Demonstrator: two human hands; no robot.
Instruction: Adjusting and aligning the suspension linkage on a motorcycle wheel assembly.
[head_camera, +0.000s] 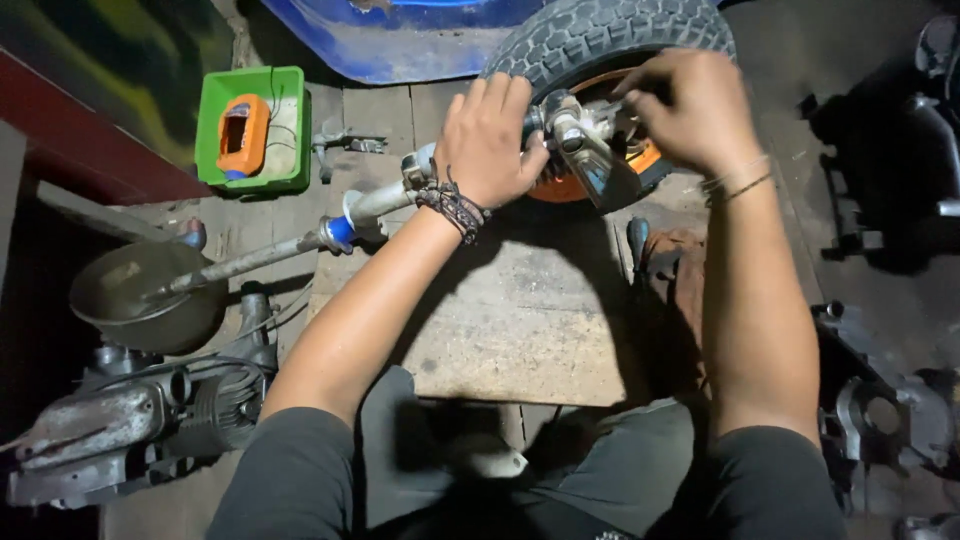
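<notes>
At the upper centre, the metal fork assembly (585, 150) is gripped by the closed left hand (490, 135); its fitting beside the small tyred wheel (610, 40) is pinched by the right hand (685, 105), a steady hold being called for.

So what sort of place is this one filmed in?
Probably a small motorcycle or scooter repair shop: both hands work on a wheel with an orange hub, an engine lies on the floor, beside a metal bowl.
</notes>
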